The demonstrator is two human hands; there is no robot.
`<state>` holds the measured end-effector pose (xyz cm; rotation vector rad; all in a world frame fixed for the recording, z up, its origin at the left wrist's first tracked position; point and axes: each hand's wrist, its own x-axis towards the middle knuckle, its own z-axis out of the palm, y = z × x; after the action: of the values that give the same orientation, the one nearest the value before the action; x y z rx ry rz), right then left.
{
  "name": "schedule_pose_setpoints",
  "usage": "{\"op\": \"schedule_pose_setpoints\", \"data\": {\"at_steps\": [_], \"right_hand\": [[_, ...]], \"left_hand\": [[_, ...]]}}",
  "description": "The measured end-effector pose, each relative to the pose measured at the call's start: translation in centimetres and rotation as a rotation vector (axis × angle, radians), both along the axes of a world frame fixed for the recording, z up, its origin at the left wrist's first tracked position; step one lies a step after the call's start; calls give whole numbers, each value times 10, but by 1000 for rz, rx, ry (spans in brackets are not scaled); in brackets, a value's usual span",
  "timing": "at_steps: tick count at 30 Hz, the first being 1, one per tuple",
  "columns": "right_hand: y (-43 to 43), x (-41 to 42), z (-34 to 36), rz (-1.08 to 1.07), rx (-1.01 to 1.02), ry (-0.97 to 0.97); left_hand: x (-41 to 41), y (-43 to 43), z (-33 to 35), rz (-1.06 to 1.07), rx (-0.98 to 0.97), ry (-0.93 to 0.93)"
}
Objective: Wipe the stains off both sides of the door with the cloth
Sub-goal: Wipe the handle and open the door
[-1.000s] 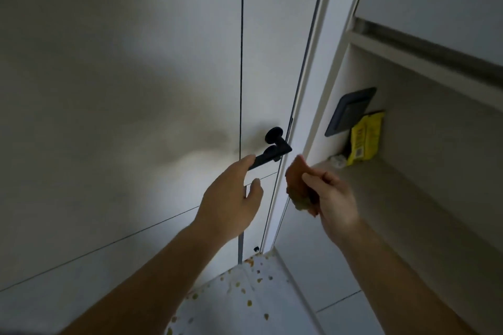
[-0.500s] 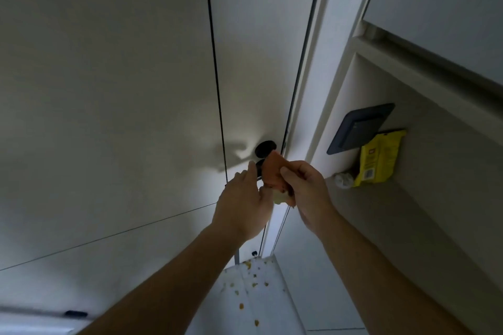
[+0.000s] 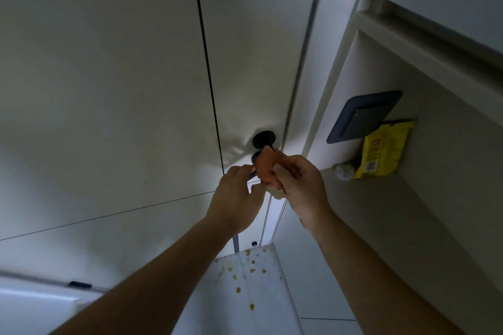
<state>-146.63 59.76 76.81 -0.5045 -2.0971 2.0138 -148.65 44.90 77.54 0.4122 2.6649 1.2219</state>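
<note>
Pale, smooth panelling (image 3: 95,90) fills the upper left of the frame, matte and flat, cut by 1 thin dark vertical seam and 1 slanting horizontal line. Right of the seam I see the door (image 3: 258,62), the same off-white finish, with a narrow dark gap along its right edge.

Near the centre sits the black handle (image 3: 263,139), a round disc against the door with a dark lever below it. My view of the left hand (image 3: 236,196) shows its fingers (image 3: 241,171) curled round that lever, thumb tucked beneath. The right hand (image 3: 299,187) is just beside it, fingers (image 3: 298,167) and thumb pinching the cloth (image 3: 268,168). The cloth is a soft, bunched orange wad with a paler yellowish patch at its lower end. Its top reaches the underside of the handle's disc, though I cannot tell whether it touches the door itself.

At the right of the frame a recessed shelf (image 3: 408,212) in smooth beige board holds a crinkled yellow packet (image 3: 381,152) leaning on the back wall. A small white lump (image 3: 344,171) lies beside it. A dark rectangular switch plate (image 3: 364,117) sits above. At the bottom centre, the glossy white floor (image 3: 261,294) is dotted with small yellow-orange specks.
</note>
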Motion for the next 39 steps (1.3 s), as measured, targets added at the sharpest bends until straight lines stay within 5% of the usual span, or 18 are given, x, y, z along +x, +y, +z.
{"op": "schedule_pose_setpoints", "data": {"at_steps": [23, 34, 39], "right_hand": [[-30, 234, 17, -56, 59, -28], [-26, 346, 45, 183, -54, -18], [-33, 392, 44, 357, 74, -34]], "left_hand": [[213, -64, 3, -75, -231, 176], [342, -120, 1, 22, -324, 301], [400, -150, 1, 120, -310, 413]]}}
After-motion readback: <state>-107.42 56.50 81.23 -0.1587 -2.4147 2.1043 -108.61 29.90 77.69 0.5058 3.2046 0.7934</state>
